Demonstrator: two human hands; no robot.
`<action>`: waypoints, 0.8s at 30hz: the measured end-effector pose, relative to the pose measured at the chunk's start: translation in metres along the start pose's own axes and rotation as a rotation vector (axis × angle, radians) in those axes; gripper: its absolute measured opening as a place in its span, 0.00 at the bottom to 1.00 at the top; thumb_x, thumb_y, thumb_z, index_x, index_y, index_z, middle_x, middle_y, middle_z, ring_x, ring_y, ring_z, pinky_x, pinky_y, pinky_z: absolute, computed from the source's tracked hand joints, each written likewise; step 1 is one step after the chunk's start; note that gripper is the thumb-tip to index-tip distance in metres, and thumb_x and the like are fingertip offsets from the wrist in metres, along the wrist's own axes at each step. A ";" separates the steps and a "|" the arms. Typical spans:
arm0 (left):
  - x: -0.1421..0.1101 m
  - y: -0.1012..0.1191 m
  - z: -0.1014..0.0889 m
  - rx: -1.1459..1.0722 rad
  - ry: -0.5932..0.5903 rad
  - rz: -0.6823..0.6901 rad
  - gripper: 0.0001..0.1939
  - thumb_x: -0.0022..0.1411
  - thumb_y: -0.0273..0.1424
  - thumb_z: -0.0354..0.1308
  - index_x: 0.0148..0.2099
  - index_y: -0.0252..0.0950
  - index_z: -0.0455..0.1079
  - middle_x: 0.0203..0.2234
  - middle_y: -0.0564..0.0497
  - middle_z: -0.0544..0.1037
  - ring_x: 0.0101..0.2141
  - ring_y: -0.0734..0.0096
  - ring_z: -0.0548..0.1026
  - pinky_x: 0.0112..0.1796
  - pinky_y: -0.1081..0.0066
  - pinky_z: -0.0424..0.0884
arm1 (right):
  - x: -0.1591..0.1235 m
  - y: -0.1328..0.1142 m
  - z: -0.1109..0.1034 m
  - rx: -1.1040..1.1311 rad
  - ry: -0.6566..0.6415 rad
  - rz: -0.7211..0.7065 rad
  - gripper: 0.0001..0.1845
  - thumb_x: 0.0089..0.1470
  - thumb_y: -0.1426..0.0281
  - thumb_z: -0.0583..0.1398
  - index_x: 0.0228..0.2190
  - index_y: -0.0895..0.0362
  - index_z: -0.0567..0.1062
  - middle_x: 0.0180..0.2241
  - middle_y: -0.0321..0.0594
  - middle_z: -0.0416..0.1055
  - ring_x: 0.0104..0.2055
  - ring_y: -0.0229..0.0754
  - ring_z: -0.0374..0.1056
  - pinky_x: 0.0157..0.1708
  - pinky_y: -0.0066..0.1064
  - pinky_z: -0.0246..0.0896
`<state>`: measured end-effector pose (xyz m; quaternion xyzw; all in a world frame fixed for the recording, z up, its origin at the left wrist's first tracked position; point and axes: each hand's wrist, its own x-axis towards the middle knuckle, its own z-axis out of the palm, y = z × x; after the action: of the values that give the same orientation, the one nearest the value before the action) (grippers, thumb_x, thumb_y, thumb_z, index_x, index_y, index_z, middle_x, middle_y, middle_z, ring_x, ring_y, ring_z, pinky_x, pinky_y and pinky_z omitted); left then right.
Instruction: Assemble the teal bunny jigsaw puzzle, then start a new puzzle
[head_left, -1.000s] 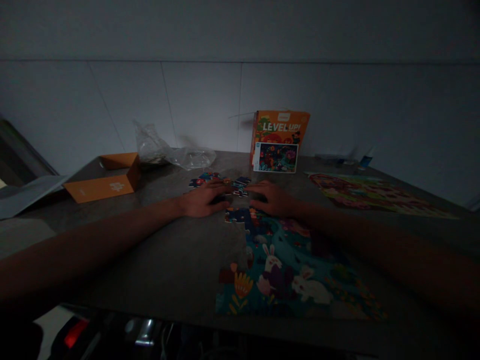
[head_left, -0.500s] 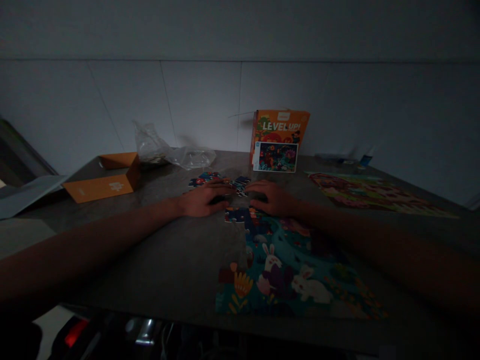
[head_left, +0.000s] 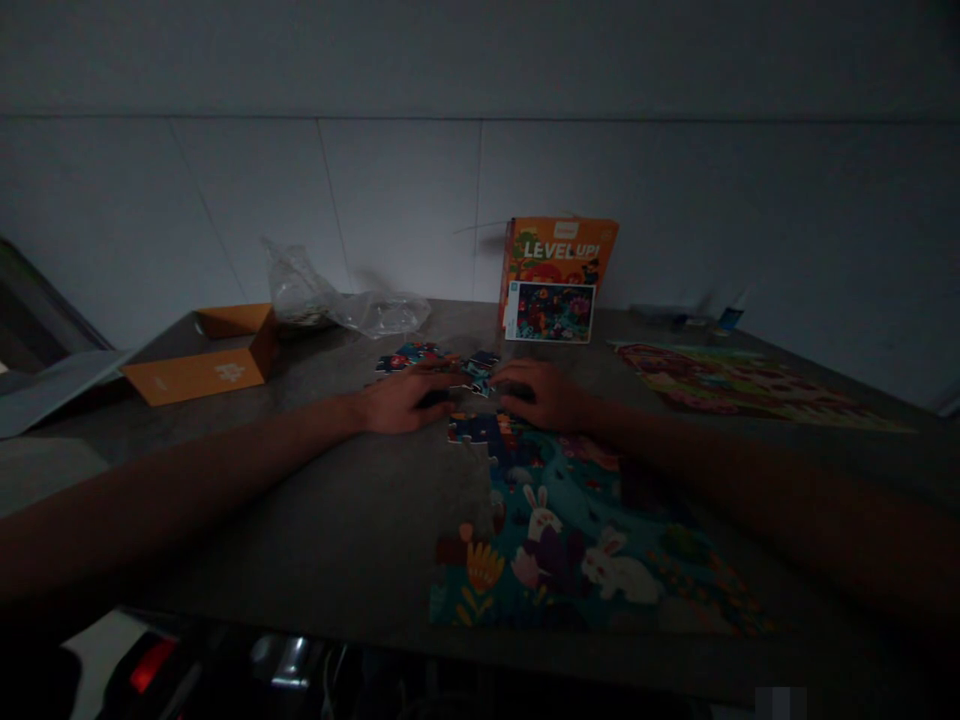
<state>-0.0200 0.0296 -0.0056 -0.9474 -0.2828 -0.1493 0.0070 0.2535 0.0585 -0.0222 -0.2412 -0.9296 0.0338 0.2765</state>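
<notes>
Extends left arm [head_left: 202, 472] and right arm [head_left: 720, 470], both bare, forward and converging; holds left hand [head_left: 399, 400] and right hand [head_left: 551, 395] palm-down, near but apart, with slightly bent fingers [head_left: 436, 378] pointing inward and thumbs [head_left: 433, 412] spread away.

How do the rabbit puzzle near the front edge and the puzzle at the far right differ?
The rabbit puzzle is mostly teal and dark blue; the far-right puzzle shows reds, browns and greens. The rabbit puzzle has a stepped left edge, while the far-right puzzle's visible outline looks unbroken. Both lie flat on the table.
</notes>
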 end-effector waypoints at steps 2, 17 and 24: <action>0.001 0.001 -0.001 0.007 0.004 0.000 0.22 0.71 0.33 0.51 0.64 0.35 0.63 0.60 0.40 0.69 0.62 0.54 0.65 0.61 0.53 0.64 | 0.000 -0.001 0.000 0.004 0.005 0.001 0.15 0.55 0.71 0.60 0.44 0.58 0.78 0.44 0.49 0.77 0.47 0.49 0.72 0.49 0.42 0.65; 0.002 0.004 -0.001 0.047 0.067 -0.053 0.23 0.69 0.34 0.50 0.63 0.32 0.65 0.59 0.40 0.71 0.62 0.50 0.65 0.61 0.50 0.63 | 0.000 0.001 0.001 -0.001 -0.013 0.008 0.14 0.56 0.71 0.59 0.44 0.59 0.77 0.44 0.49 0.77 0.47 0.49 0.72 0.49 0.42 0.65; 0.002 -0.003 -0.002 0.101 0.218 -0.444 0.22 0.66 0.36 0.52 0.58 0.32 0.70 0.52 0.40 0.77 0.51 0.51 0.76 0.53 0.54 0.72 | 0.001 -0.001 0.000 -0.022 -0.026 -0.005 0.14 0.57 0.71 0.58 0.44 0.58 0.77 0.45 0.47 0.76 0.48 0.48 0.71 0.51 0.41 0.65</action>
<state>-0.0210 0.0328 -0.0034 -0.8388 -0.4887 -0.2341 0.0519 0.2528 0.0579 -0.0214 -0.2415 -0.9340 0.0259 0.2620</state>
